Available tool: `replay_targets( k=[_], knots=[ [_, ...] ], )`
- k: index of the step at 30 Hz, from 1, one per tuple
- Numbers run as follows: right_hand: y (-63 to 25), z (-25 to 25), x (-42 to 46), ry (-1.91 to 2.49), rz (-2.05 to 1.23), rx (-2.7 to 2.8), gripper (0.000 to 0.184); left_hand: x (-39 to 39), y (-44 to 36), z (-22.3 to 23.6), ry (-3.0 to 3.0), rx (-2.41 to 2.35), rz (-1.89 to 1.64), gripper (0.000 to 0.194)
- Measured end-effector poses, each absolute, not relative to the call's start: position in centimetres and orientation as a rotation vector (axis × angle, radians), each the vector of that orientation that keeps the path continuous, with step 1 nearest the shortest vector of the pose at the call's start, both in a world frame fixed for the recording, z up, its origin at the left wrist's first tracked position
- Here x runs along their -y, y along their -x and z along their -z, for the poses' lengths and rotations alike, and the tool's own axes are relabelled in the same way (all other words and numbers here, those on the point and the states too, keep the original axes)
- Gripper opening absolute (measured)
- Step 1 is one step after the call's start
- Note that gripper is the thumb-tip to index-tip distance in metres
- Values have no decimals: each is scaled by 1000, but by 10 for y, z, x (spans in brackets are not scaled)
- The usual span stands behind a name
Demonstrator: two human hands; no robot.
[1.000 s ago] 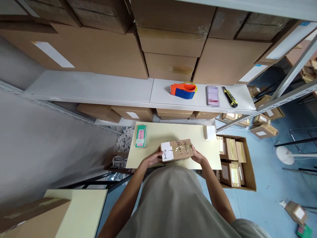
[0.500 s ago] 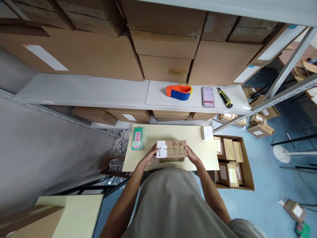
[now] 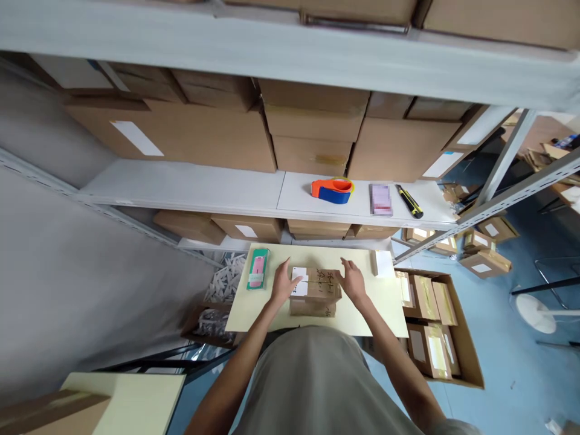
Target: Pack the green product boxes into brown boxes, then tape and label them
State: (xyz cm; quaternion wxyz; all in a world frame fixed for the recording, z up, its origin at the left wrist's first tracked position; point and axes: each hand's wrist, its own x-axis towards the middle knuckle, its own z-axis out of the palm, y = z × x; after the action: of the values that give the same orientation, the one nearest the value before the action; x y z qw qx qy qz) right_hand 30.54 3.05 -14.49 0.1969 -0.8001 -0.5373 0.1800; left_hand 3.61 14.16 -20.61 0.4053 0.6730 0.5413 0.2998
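Observation:
A taped brown cardboard box (image 3: 318, 292) with a white label and black handwriting on top stands on the pale yellow table (image 3: 272, 321), close to my body. Beside its left end is my left hand (image 3: 283, 283), thumb over the label edge and fingers stretched away. My right hand (image 3: 352, 281) is at the right end, with thumb and fingers spread. Neither hand is closed round the box; whether the thumbs touch it I cannot tell. A green box with a pink front (image 3: 258, 269) lies left on the table, and a small white box (image 3: 383, 264) sits at the right.
On the grey shelf (image 3: 199, 184) ahead are an orange and blue tape dispenser (image 3: 334, 190), a blurred card (image 3: 381, 200) and a yellow-black utility knife (image 3: 410, 202). Large cartons (image 3: 312, 154) fill its back. An open carton (image 3: 469, 356) of small boxes stands on the floor at right.
Both hands have let go of the cardboard box and spread their fingers; it now rests on the table. My view has tilted up, so the upper shelf edge shows.

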Motion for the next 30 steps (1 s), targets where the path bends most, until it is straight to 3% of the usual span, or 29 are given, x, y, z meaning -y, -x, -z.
replay_targets(
  k=[5, 8, 11, 18, 23, 26, 30],
  knots=[
    [-320, 25, -144, 1919, 148, 1727, 50, -188, -92, 103, -2060, -1037, -1063, 40],
    [-329, -20, -204, 2046, 202, 1805, 53, -203, -117, 48, -2144, -935, -1187, 35],
    [-335, -29, -235, 2261, 97, 1886, 54, -202, -124, 24, -2181, -895, -1204, 33],
    [-346, -22, -248, 2344, 14, 1945, 51, -170, -112, 42, -2054, -945, -1054, 27],
    [-341, -4, -219, 2156, -99, 1663, 43, -132, -94, 63, -1869, -948, -1008, 27],
    [-320, 25, -161, 1895, -364, 1410, 48, -101, -79, 77, -1692, -989, -986, 31],
    [-261, 70, -64, 1469, -971, 1047, 64, -59, -62, 94, -1527, -1023, -995, 37]
  ],
)
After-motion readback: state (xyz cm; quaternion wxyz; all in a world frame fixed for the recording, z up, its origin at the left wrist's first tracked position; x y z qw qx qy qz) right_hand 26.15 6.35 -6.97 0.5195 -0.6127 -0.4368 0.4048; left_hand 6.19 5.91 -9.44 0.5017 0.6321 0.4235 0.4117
